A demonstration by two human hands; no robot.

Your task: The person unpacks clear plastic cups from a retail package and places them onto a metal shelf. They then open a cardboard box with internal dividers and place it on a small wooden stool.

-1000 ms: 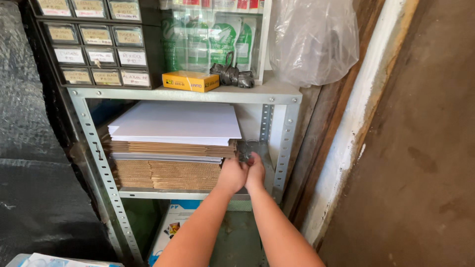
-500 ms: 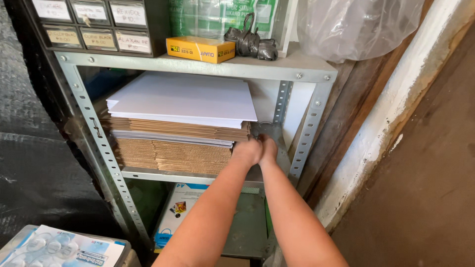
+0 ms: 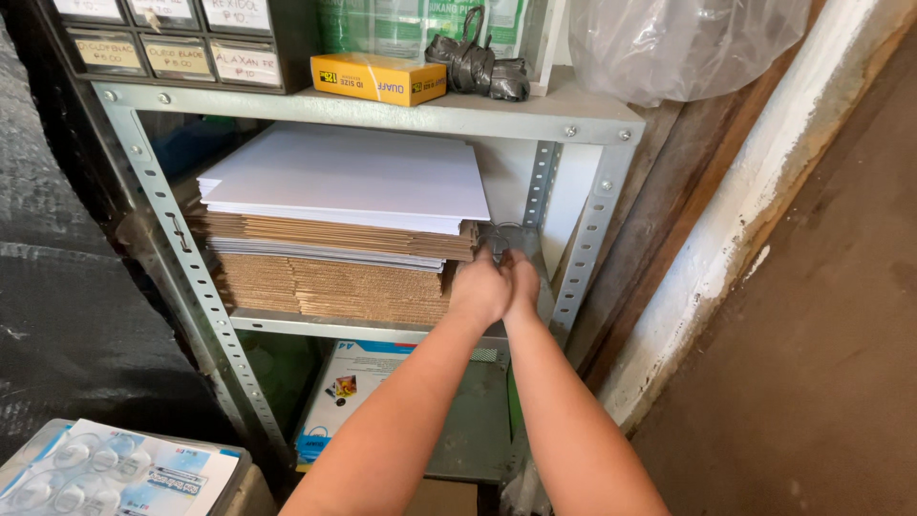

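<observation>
Both arms reach into the middle shelf of a grey metal rack (image 3: pixel 594 250). My left hand (image 3: pixel 479 287) and my right hand (image 3: pixel 522 284) are pressed together at the right end of a stack of brown cardboard sheets (image 3: pixel 334 284). Between the fingertips sits a small grey thing (image 3: pixel 498 240), mostly hidden; what it is cannot be told. White boards (image 3: pixel 349 177) lie on top of the cardboard stack. Whether the fingers grip anything is hidden by the backs of the hands.
The upper shelf carries a yellow box (image 3: pixel 379 76), a dark bundle of straps (image 3: pixel 479 65), labelled small drawers (image 3: pixel 172 50) and a clear plastic bag (image 3: pixel 683 43). Below lies a printed box (image 3: pixel 358 394). A blister-pack tray (image 3: pixel 105 473) sits bottom left; black wrap covers the left.
The view has moved closer and lower toward the shelf. Both hands stay pressed together at the right end of the cardboard stack, reaching slightly deeper.
</observation>
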